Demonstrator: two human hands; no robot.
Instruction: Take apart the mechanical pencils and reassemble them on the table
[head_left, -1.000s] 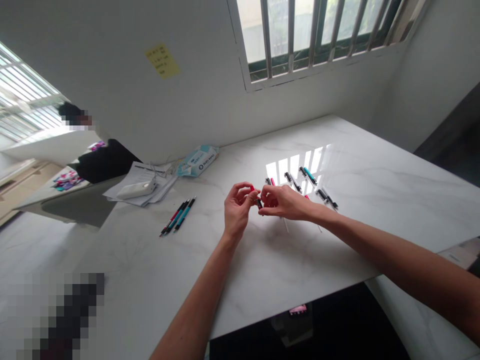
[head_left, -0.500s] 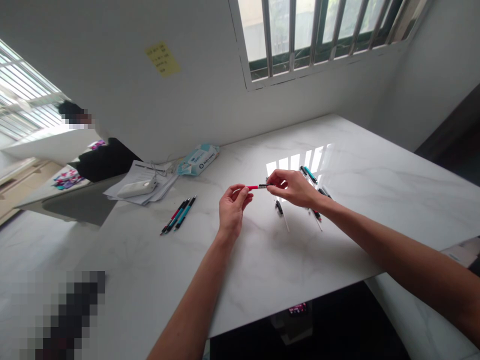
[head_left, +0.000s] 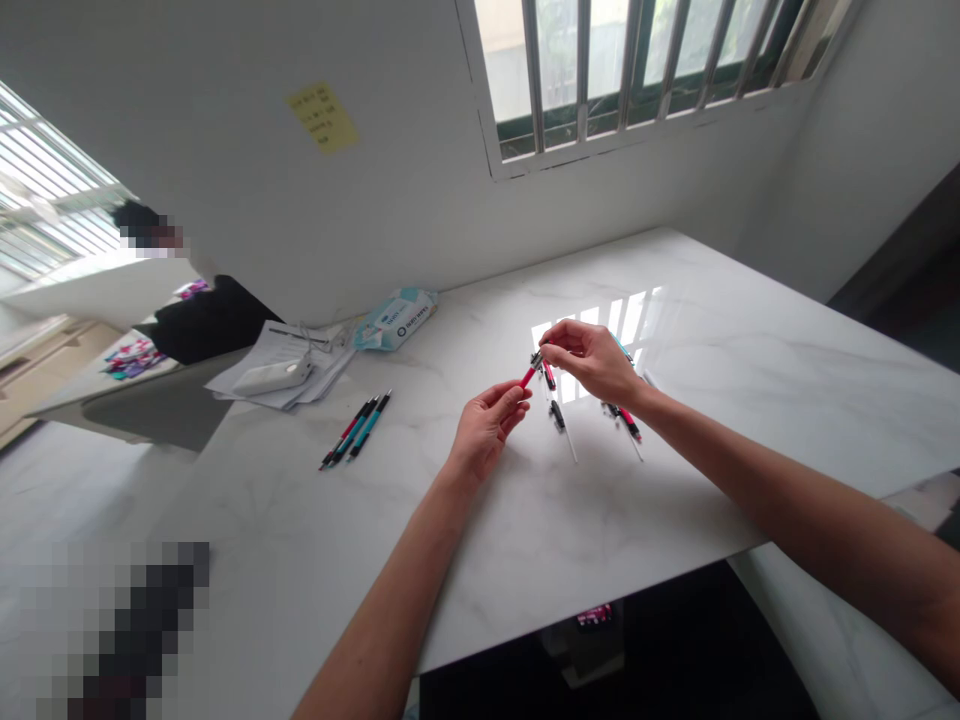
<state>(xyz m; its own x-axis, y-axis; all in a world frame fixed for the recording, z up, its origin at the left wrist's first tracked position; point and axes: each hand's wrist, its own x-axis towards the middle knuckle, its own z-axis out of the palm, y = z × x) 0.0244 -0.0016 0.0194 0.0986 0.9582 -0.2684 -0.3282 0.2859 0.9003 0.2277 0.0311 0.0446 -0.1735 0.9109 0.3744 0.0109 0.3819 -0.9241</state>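
Note:
My left hand (head_left: 491, 425) pinches the red barrel of a pen (head_left: 529, 375) above the table. At the pen's black upper end, the fingers of my right hand (head_left: 589, 360) are closed; the exact contact is partly hidden. Below the hands lies a black pen part with a thin white refill (head_left: 562, 428). Another red pen part (head_left: 550, 376) rests just behind the held pen. Under my right wrist are more red and black pen parts (head_left: 626, 420), and a blue one (head_left: 622, 348) shows past the knuckles.
Several assembled pens (head_left: 356, 430) lie on the white marbled table (head_left: 720, 330) at left. Behind them are papers (head_left: 262, 345) with a white device (head_left: 274, 375) and a pack of wipes (head_left: 396, 320). A person (head_left: 206, 315) sits at another table further left.
Both hands have turned the pen from nearly level to slanting, its black end raised. My left hand has shifted right. The red part behind the pen is now in sight.

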